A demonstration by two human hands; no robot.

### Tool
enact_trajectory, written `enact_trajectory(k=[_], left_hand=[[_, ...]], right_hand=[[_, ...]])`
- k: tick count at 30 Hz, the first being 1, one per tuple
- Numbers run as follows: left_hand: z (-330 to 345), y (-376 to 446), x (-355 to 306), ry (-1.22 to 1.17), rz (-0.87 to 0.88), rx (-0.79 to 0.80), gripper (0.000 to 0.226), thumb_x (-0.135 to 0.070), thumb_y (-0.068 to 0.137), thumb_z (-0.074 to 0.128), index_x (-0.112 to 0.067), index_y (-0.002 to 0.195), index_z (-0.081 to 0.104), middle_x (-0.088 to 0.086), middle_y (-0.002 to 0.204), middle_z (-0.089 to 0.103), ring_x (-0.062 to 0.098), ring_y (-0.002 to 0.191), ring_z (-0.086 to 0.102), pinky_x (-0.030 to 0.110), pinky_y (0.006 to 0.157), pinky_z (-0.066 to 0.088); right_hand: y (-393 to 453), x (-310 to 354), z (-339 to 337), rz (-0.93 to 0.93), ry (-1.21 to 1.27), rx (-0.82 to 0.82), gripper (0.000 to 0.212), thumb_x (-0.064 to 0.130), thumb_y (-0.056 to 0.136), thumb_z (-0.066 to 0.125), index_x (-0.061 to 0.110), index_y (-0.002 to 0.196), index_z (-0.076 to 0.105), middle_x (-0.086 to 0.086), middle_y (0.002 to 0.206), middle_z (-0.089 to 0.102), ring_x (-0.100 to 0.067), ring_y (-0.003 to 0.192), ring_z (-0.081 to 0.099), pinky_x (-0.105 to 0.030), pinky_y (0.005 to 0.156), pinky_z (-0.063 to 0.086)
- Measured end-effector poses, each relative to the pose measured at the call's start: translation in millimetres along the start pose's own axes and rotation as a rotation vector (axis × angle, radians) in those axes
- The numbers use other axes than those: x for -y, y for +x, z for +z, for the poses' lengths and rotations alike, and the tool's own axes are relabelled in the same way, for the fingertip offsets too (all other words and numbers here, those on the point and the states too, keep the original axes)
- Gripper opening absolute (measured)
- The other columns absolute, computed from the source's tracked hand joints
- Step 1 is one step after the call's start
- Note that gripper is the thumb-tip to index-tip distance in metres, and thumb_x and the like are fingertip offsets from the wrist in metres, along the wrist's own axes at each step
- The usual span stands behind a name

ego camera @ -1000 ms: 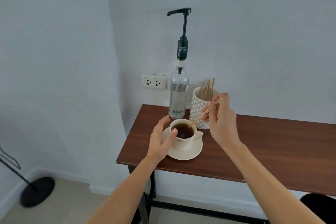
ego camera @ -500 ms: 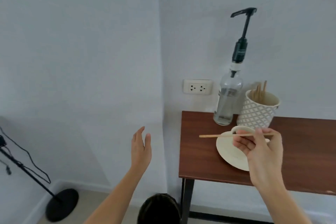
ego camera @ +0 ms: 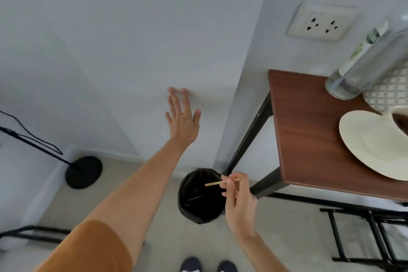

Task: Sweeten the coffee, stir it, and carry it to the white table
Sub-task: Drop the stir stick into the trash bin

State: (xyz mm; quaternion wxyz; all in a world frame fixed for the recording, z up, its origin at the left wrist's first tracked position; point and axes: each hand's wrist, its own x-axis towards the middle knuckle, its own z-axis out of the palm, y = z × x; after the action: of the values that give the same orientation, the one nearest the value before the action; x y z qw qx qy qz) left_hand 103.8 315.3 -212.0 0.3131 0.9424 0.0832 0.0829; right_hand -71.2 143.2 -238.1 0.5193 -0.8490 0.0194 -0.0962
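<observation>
Both hands are out in front of the person, over the floor to the left of the counter (ego camera: 309,130). The right hand (ego camera: 239,203) pinches a thin wooden stir stick (ego camera: 213,183) between thumb and fingertips, holding it roughly level; the stick's free end points left, over the open mouth of a black bin (ego camera: 199,196) lined with a dark bag. The left hand (ego camera: 183,121) is spread wide and flat with nothing in it, raised in front of the pale wall, well above the bin. An orange sleeve (ego camera: 88,249) covers the left upper arm at the bottom of the view.

The bin stands on the light floor just beside the black leg of the counter. The toes of two dark shoes (ego camera: 207,265) show at the bottom edge, below the bin.

The dark wood counter fills the right side of the view. On it lies a cream saucer (ego camera: 371,148), and the coffee cup (ego camera: 400,119) sits on it at the far right edge of the frame, mostly cut off, with dark coffee just visible inside. Behind the saucer stands a clear glass bottle (ego camera: 364,68), and beside it a white patterned holder (ego camera: 388,93), partly hidden. A white wall socket (ego camera: 320,22) is set in the wall above the counter's left end. Far to the left, a black stand with a round base (ego camera: 84,172) rests on the floor.
</observation>
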Motion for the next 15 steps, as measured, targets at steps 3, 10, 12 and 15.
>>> enact_trajectory(k=[3, 10, 12, 15], left_hand=[[14.3, 4.1, 4.3, -0.009, -0.026, -0.03, 0.072, -0.04, 0.107, 0.031, -0.019, 0.159, -0.013, 0.015, 0.165, -0.027, 0.036, 0.156, -0.012, 0.067, 0.119, 0.01], [20.5, 4.9, 8.8, -0.085, -0.015, -0.046, 0.072, -0.041, 0.107, 0.033, -0.018, 0.16, -0.01, 0.015, 0.167, -0.023, 0.036, 0.156, -0.012, 0.07, 0.116, 0.013], [18.1, 4.3, 9.9, -0.087, -0.015, -0.029, 0.072, -0.042, 0.107, 0.033, -0.019, 0.16, -0.01, 0.014, 0.167, -0.023, 0.035, 0.156, -0.012, 0.071, 0.115, 0.013], [11.2, 2.1, 10.3, -0.072, -0.027, 0.012, 0.072, -0.042, 0.107, 0.033, -0.022, 0.159, -0.012, 0.013, 0.167, -0.024, 0.035, 0.156, -0.011, 0.071, 0.115, 0.012]], right_hand=[[13.2, -39.8, 30.6, 0.056, -0.056, 0.033, 0.008, 0.02, 0.103, 0.048, 0.025, 0.109, 0.05, 0.007, 0.093, 0.075, -0.005, 0.082, 0.075, -0.023, 0.066, 0.062], [14.3, -93.0, 60.2, 0.409, -0.05, 0.126, 0.044, 0.02, 0.106, 0.043, 0.014, 0.149, 0.037, -0.012, 0.147, 0.054, -0.023, 0.106, 0.071, -0.042, 0.089, 0.061], [6.5, -91.8, 54.4, 0.421, -0.058, 0.131, 0.042, 0.019, 0.106, 0.042, 0.012, 0.147, 0.038, -0.012, 0.146, 0.054, -0.022, 0.103, 0.071, -0.039, 0.088, 0.061], [-10.2, -77.4, 36.1, 0.377, -0.087, 0.147, 0.035, 0.018, 0.106, 0.043, 0.01, 0.14, 0.044, -0.012, 0.14, 0.058, -0.018, 0.102, 0.07, -0.037, 0.087, 0.061]])
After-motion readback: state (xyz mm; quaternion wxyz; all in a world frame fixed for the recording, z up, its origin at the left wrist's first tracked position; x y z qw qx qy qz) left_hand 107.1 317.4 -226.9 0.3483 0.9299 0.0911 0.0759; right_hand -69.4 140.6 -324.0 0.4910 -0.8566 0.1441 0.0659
